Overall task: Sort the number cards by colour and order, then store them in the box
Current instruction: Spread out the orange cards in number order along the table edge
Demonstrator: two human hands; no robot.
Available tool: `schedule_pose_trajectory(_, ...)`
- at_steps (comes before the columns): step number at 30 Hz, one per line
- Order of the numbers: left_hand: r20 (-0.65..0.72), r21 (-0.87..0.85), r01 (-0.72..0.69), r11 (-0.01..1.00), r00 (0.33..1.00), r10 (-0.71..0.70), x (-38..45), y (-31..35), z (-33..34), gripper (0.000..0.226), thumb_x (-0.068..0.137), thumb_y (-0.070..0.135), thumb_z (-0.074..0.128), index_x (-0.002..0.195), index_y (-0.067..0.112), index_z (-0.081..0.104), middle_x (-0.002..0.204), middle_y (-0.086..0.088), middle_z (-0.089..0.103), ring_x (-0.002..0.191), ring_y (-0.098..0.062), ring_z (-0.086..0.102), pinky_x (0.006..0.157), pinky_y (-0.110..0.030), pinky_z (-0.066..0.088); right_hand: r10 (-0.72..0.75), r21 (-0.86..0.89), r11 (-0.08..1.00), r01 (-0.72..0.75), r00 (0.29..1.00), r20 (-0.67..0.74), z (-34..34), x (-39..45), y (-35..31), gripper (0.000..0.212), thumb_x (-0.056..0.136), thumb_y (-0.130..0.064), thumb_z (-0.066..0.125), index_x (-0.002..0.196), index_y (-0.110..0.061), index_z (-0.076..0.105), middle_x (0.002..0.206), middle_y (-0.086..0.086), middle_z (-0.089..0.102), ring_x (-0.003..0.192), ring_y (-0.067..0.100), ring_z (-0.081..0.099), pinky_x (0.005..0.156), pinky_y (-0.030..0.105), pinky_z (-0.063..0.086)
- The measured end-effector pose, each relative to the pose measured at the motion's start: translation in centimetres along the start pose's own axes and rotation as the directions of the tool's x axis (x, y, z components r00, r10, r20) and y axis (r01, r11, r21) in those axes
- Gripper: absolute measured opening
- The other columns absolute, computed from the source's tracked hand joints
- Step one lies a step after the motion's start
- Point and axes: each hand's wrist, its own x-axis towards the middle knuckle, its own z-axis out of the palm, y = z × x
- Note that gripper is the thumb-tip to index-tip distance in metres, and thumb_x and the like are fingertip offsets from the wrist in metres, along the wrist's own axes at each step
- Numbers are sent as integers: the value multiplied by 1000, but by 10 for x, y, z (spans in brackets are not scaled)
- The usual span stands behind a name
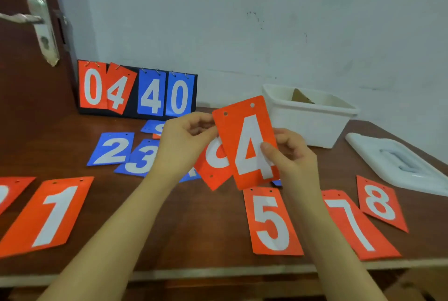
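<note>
- We hold the red 4 card [244, 143] up over the middle of the table [194, 240], upright and slightly tilted, its two punched holes at the top edge.
- Our right hand [291, 155] grips it at the lower right, thumb pressed across the face of the white numeral, fingers curled behind.
- Our left hand [184, 140] pinches near the card's upper left edge; a second red card [213, 164] sits behind the 4, upside down and partly hidden — we cannot tell which hand carries it.
- We judge these cards thin, light and a little springy, with a slick face: edge pinches suit them, and a stack may slide apart unless squared between thumb and fingers.
- On the table nearest us lie the red 1 [51, 215], red 5 [271, 222], red 7 [356, 225] and red 8 [380, 202], spread apart in a loose row, with one more red card cut off at the left edge.
- Further back lie the blue 2 [111, 149] and blue 3 [140, 158], overlapping, with other blue cards partly hidden behind our hands.
- The white box [308, 118] stands open at the far right, its lid [400, 162] lying beside it — no number cards visible inside it yet, only a brownish piece.
- A flip scoreboard [137, 90] showing 04 40 stands against the wall.
</note>
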Motion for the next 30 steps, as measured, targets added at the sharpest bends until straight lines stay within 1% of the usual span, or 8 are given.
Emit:
schedule_pose_trajectory(2,79,-25,27,999,997,-25,-21,7,-7,26,81,12,67,78,38,66,72,24,69,71,3,67,58,-7,48,63,52,996,-66,996,58,-6,-19,1,4,77,-20,70,78,-21,67,119,3,62,109,25,61,94,53,48)
schedule_pose_trajectory(7,178,-58,128,990,977,-116,-51,12,-11,21,82,11,65,80,32,69,73,21,71,71,-1,68,56,-9,49,143,47,989,-143,990,14,-6,-51,3,13,80,-15,71,91,-12,67,95,7,72,89,27,68,82,53,54)
schedule_pose_trajectory(11,64,-1,123,992,990,-123,-63,6,-15,14,85,22,62,90,34,67,93,21,68,90,5,61,77,-16,48,165,75,985,-157,978,-131,-1,-62,4,11,79,-15,71,90,-16,68,98,8,70,93,27,67,84,51,53)
schedule_pose_trajectory(18,-68,52,242,969,969,-239,-71,-2,7,37,74,27,75,104,33,54,100,17,60,98,3,56,81,-17,45,182,112,980,-166,971,-155,10,-71,12,14,78,-16,72,91,-19,68,99,4,71,86,19,70,73,38,59)
schedule_pose_trajectory(21,-124,-24,196,980,972,-198,-69,2,18,30,79,16,71,101,31,55,91,16,63,82,14,58,72,-11,51,176,119,980,-160,974,-141,6,-72,15,10,80,-24,71,90,-24,69,95,0,72,81,13,71,61,25,57)
schedule_pose_trajectory(26,-272,-112,112,987,952,-139,-60,7,14,22,84,12,65,98,28,61,86,12,67,78,3,64,61,-7,49,60,-12,998,-66,967,-247,-19,-66,18,20,90,-22,59,98,-38,66,91,-15,70,82,21,67,66,39,60)
schedule_pose_trajectory(28,-227,-12,198,980,954,-195,-60,0,10,32,85,16,64,112,29,55,84,9,66,74,-1,65,56,-8,49,7,-94,995,-33,966,-258,-31,-63,21,29,92,-18,56,114,-37,59,111,-17,60,97,8,64,73,32,59)
schedule_pose_trajectory(30,-145,256,251,933,965,-220,-66,-13,9,38,85,17,62,121,28,54,78,9,63,67,1,60,53,-4,44,-24,-189,981,-30,960,-279,-41,-62,25,35,93,-15,53,118,-39,56,106,-27,48,95,-7,57,75,23,55)
